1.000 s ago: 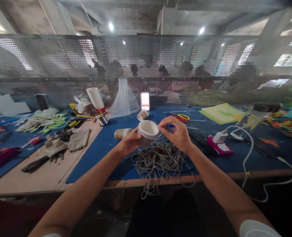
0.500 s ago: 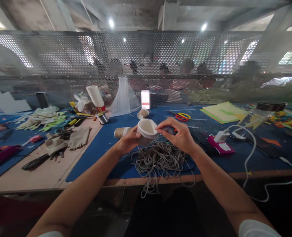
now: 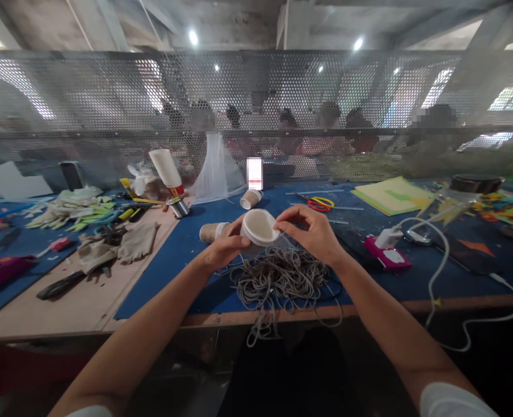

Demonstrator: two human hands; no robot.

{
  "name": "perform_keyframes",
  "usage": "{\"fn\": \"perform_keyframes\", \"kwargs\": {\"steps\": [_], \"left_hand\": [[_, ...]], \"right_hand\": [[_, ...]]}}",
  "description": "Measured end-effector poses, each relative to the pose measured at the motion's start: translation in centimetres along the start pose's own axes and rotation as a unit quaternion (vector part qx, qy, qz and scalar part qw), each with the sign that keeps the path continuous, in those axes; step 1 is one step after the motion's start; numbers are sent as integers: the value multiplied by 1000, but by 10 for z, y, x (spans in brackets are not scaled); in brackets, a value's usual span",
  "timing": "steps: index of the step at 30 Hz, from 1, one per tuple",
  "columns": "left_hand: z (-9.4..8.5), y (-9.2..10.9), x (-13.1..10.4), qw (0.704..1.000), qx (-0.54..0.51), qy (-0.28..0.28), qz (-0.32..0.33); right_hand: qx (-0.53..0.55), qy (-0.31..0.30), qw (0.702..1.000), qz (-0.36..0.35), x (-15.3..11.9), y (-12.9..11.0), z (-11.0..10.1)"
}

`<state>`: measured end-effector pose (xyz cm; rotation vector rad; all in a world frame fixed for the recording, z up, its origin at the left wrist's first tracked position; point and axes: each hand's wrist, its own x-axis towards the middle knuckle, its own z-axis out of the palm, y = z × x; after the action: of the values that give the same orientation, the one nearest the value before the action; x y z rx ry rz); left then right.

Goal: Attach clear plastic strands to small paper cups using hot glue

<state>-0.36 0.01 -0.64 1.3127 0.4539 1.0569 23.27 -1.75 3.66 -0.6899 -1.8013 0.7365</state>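
A white paper cup point(image 3: 260, 227) is tilted with its open mouth toward me, above the blue mat. My left hand point(image 3: 227, 248) grips it from the left, thumb near the rim. My right hand point(image 3: 305, 230) pinches at the right side of the rim; whether something thin is between the fingertips is too small to tell. Below the hands lies a tangled heap of grey cord point(image 3: 280, 281), with loops hanging over the table edge. A twine-wrapped cup point(image 3: 211, 232) lies just beyond my left hand, and another wrapped cup point(image 3: 250, 199) lies farther back.
Stacked paper cups point(image 3: 166, 171) lean at back left. Gloves point(image 3: 137, 242) and tools lie left. Scissors point(image 3: 321, 203), coloured paper point(image 3: 391, 196), a purple power strip point(image 3: 387, 253) with white cable and a large jar point(image 3: 460, 200) are right. People sit behind a perforated screen point(image 3: 256, 92).
The view has shifted slightly. Both hands remain at the cup, and the fingers of my right hand have moved a little at its rim.
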Motion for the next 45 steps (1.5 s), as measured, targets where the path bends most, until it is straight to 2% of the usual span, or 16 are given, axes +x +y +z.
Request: {"fn": "perform_keyframes", "kwargs": {"steps": [5,12,21,30,34,38,42,45], "left_hand": [[0,1,1,999,42,10,16],[1,1,2,991,119,25,50],[2,-5,4,975,202,18,91],[9,-14,6,975,200,46,86],[13,-13,6,980,186,34,67],[16,-11,5,988,152,24,31],[22,-6,4,994,104,43,5],[28,-4,5,992,108,72,-1]], "right_hand": [[33,-17,999,22,4,9,1],[78,-55,991,94,8,23,-2],[36,-75,981,172,11,29,0],[48,-49,974,214,10,27,5],[5,-35,979,201,9,36,6],[-84,-8,985,149,8,40,5],[-169,17,980,107,6,35,5],[-237,27,969,71,3,29,8]]}}
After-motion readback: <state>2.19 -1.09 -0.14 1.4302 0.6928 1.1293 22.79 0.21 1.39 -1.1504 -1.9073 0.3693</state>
